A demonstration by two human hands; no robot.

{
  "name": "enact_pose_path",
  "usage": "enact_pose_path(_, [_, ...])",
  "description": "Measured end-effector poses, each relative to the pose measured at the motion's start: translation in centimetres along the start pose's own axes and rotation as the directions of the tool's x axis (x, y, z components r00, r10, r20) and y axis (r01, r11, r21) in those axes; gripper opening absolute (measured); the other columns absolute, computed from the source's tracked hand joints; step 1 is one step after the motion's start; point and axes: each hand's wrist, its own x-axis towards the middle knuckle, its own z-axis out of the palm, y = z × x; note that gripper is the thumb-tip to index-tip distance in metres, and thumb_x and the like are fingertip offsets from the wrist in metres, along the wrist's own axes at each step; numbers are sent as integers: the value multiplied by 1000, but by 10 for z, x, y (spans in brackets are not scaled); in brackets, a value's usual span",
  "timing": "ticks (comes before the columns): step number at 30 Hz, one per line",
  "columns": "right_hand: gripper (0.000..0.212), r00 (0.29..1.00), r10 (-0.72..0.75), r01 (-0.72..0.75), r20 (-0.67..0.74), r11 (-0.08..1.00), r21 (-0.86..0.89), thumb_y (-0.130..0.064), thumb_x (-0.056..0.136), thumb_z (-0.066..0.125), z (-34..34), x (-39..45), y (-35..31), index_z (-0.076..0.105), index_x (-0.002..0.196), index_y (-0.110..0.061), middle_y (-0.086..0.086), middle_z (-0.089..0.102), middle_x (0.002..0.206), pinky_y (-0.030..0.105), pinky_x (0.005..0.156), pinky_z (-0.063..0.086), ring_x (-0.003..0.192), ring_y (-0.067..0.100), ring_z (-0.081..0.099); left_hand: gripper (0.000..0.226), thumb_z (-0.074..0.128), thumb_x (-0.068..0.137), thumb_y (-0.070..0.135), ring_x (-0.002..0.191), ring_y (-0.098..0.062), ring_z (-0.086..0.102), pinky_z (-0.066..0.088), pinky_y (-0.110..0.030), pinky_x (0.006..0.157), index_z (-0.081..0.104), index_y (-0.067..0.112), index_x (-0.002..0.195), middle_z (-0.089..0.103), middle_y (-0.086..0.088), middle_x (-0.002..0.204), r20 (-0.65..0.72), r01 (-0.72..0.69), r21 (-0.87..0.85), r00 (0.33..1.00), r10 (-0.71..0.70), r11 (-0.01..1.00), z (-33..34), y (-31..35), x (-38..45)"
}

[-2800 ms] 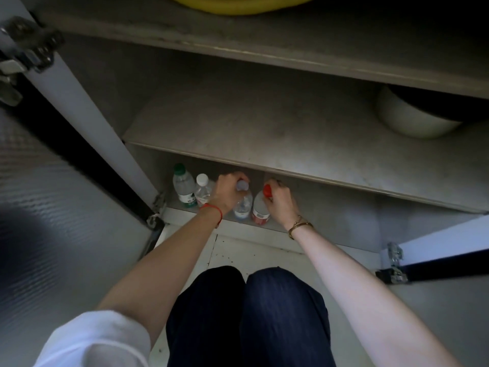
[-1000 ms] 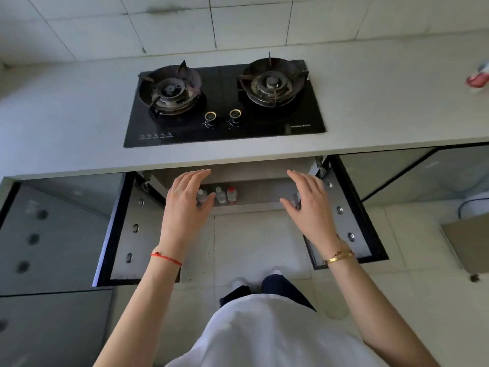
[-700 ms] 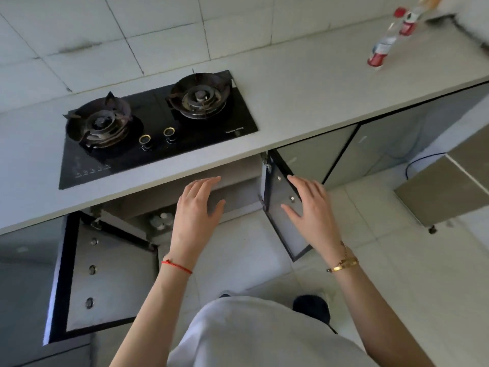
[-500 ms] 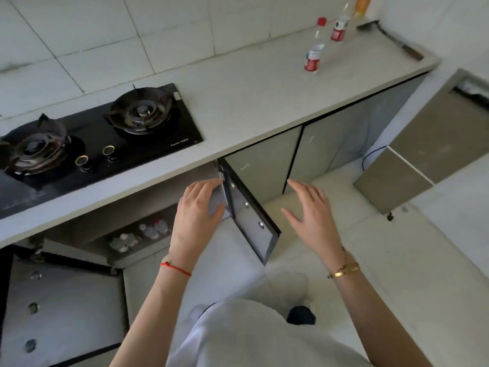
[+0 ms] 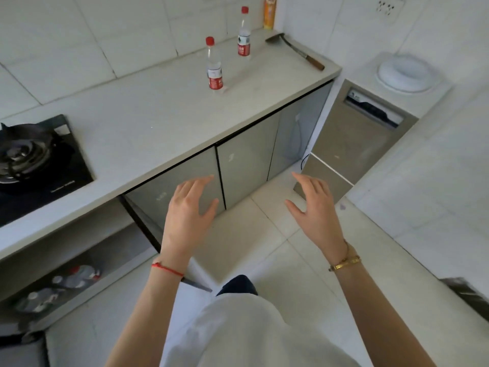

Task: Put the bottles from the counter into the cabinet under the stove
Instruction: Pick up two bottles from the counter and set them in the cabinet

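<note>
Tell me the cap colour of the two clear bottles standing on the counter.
Red on both, the nearer bottle and the farther bottle, clear in the head view.

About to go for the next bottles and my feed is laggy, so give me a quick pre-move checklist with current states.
1. Both hands free: ok. Left hand and right hand are open and hold nothing.
2. Bottles left on the counter: ok. Nearer red-capped bottle and farther red-capped bottle stand upright, apart.
3. Path across the counter to them: ok, bare.
4. Cabinet under the stove open: ok.
5. Room left in the cabinet beside the stored bottles: cannot tell, blurred.
6. Orange bottle contents: cannot tell.
</note>
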Motion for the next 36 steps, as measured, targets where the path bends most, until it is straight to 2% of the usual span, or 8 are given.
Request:
enact_pose_path(6, [60, 1000, 22, -22, 11, 1000, -1, -29, 87, 66, -1, 77, 50, 41, 141, -19, 1, 52, 134, 40, 107, 38, 128, 20, 39, 44, 68, 88, 16, 122, -17, 51, 39, -24, 98, 56, 19, 130, 61, 2, 125, -9, 16, -3, 1000, -16, 1000, 36, 9, 71])
enact_pose_path(13, [60, 999, -37, 37, -1, 999, 7, -30, 87, 66, 10, 218, 86, 42, 140, -17, 3, 54, 132, 44, 103, 42, 123, 24, 43, 44, 67, 88, 12, 123, -17, 49, 38, -21, 101, 56, 15, 130, 61, 1, 125, -74, 0, -28, 997, -2, 1000, 74, 1, 199])
enact_pose_path(17, [59, 996, -85, 85, 15, 996, 13, -31, 89, 65, 17, 319, 93, 42, 141, -17, 4, 53, 133, 36, 105, 38, 126, 23, 42, 46, 68, 86, 11, 123, -18, 49, 34, -19, 99, 57, 15, 131, 62, 0, 126, -139, 39, -26, 989, -43, 999, 84, -2, 290])
enact_pose_path(28, [59, 977, -211, 208, 43, 976, 60, -29, 89, 64, 62, 537, 104, 40, 142, -18, 4, 50, 139, 39, 104, 39, 128, 25, 40, 48, 68, 85, 10, 121, -25, 50, 34, -22, 97, 54, 15, 132, 59, -3, 130, -208, 116, 56, 973, -102, 992, 105, -27, 480])
enact_pose_path(36, [54, 942, -334, 329, 24, 937, 117, -21, 85, 68, 91, 683, 123, 47, 134, -13, 6, 53, 134, 38, 100, 40, 121, 29, 46, 58, 68, 85, 13, 126, -25, 42, 40, -34, 100, 46, 18, 139, 51, -2, 136, -256, 279, 54, 932, -257, 959, 143, -46, 583])
